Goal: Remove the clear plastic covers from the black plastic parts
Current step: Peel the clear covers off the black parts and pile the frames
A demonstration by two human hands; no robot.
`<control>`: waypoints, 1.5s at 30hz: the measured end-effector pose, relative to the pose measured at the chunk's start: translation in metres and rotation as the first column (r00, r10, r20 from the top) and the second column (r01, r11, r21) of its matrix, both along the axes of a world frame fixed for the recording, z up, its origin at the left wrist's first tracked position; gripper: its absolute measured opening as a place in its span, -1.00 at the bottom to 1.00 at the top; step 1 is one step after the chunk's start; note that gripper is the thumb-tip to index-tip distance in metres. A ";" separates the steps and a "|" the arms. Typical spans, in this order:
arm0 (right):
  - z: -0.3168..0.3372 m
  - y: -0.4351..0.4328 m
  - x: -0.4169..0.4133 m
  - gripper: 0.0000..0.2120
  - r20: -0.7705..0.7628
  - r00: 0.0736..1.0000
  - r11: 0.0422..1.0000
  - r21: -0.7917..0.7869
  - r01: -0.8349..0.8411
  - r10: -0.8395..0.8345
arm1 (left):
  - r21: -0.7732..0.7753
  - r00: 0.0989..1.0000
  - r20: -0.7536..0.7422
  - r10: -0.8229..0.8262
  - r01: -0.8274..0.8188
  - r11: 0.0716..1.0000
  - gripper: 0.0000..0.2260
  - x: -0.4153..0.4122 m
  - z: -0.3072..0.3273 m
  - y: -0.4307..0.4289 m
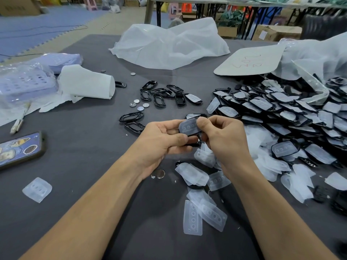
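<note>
My left hand [165, 141] grips a black part [195, 142], fingers curled round it, thumb on top. My right hand [225, 139] pinches the clear cover [188, 126] at its right end between thumb and forefinger. Cover: milky translucent plastic, rounded oblong, three round dimples in a row, lying on top of the part; seated or lifted, can't tell. Part: glossy black hard plastic, mostly hidden by my fingers, held above the grey cloth table [84, 128]. Right of the part: big pile [281, 109] of black parts with covers on, too many to count. Beyond the part: about seven bare frames [159, 92], glossy black oblong rings with open centres; two more just left of it. Four silver coins [139, 105] clustered beyond-left of the part. Near side of the part: loose covers [199, 214], overlapping, at least six; one more lies alone far left. Phone [20, 147] far left, stickered case. Crumpled white sheet [169, 45] and flat white card [249, 61] far beyond.
</note>
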State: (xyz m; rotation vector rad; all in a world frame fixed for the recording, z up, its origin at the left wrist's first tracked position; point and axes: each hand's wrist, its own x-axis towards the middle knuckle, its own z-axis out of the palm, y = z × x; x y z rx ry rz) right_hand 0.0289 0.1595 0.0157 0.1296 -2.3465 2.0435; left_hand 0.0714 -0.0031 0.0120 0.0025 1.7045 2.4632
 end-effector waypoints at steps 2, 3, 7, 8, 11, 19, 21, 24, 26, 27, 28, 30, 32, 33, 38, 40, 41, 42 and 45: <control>0.000 0.001 0.000 -0.75 -0.013 1.000 1.000 0.011 0.010 -0.010 | -0.007 1.000 0.001 -0.005 0.005 1.000 -0.70 0.000 0.000 0.000; 0.000 0.001 0.000 -0.75 -0.022 1.000 1.000 0.019 0.016 -0.015 | -0.007 1.000 0.008 0.001 -0.001 1.000 -0.72 0.000 0.001 0.000; 0.001 0.000 0.002 -0.78 -0.063 0.998 0.997 0.069 0.027 -0.023 | -0.008 0.997 0.054 0.059 -0.058 0.998 -0.79 0.000 0.002 0.003; 0.002 0.000 0.002 -0.78 -0.069 0.997 0.997 0.079 0.027 -0.022 | -0.009 0.996 0.063 0.067 -0.066 0.998 -0.80 0.000 0.003 0.003; 0.004 0.000 0.004 -0.75 -0.069 0.998 0.996 0.087 0.016 -0.010 | -0.015 0.995 0.069 0.070 -0.069 0.997 -0.79 0.000 0.004 0.003; 0.008 -0.004 0.008 -0.65 -0.069 0.997 0.998 0.054 -0.030 0.034 | -0.018 0.994 0.060 0.092 -0.091 0.996 -0.80 0.000 0.001 0.005; 0.008 -0.003 0.008 -0.62 -0.077 0.996 0.997 0.061 -0.039 0.043 | -0.013 0.994 0.057 0.090 -0.089 0.996 -0.80 0.000 0.001 0.006; 0.007 -0.002 0.008 -0.61 -0.092 0.995 0.996 0.082 -0.034 0.042 | -0.015 0.995 0.054 0.085 -0.085 0.996 -0.80 0.000 0.000 0.005; 0.007 -0.002 0.007 -0.63 -0.094 0.995 0.996 0.084 -0.021 0.029 | -0.012 0.996 0.045 0.072 -0.071 0.997 -0.77 0.001 0.000 0.004; 0.007 -0.002 0.007 -0.64 -0.094 0.995 0.996 0.083 -0.016 0.024 | -0.009 0.997 0.038 0.065 -0.064 0.998 -0.73 0.001 0.000 0.004; 0.007 -0.003 0.007 -0.66 -0.094 0.995 0.996 0.083 -0.012 0.020 | -0.011 0.998 0.033 0.060 -0.060 0.998 -0.69 0.001 0.001 0.003; 0.006 -0.002 0.006 -0.68 -0.095 0.995 0.996 0.084 -0.008 0.016 | -0.023 0.998 0.035 0.058 -0.057 0.998 -0.65 0.002 0.001 0.003; 0.005 -0.002 0.006 -0.70 -0.095 0.995 0.996 0.090 -0.009 0.018 | -0.027 0.998 0.044 0.053 -0.051 0.998 -0.69 0.002 0.002 0.004; 0.005 -0.002 0.006 -0.70 -0.095 0.995 0.995 0.097 -0.008 0.017 | -0.029 0.997 0.051 0.051 -0.049 0.998 -0.73 0.002 0.003 0.004; 0.004 -0.003 0.006 -0.67 -0.099 0.995 0.995 0.101 -0.024 0.034 | -0.062 0.989 0.103 0.103 -0.097 0.993 -0.81 0.002 0.004 0.004; 0.004 -0.004 0.007 -0.69 -0.094 0.994 0.996 0.068 -0.056 0.062 | -0.092 0.985 0.112 0.131 -0.121 0.988 -0.82 0.001 0.004 0.005; 0.004 -0.004 0.007 -0.72 -0.095 0.993 0.996 0.056 -0.070 0.075 | -0.109 0.983 0.113 0.142 -0.130 0.985 -0.82 0.001 0.004 0.005; 0.003 -0.004 0.007 -0.76 -0.100 0.992 0.996 0.054 -0.077 0.082 | -0.126 0.982 0.113 0.151 -0.137 0.983 -0.82 0.001 0.004 0.005; 0.000 -0.004 0.006 -0.82 -0.112 0.990 0.993 0.088 -0.074 0.084 | -0.149 0.979 0.118 0.164 -0.146 0.978 -0.80 0.002 0.004 0.006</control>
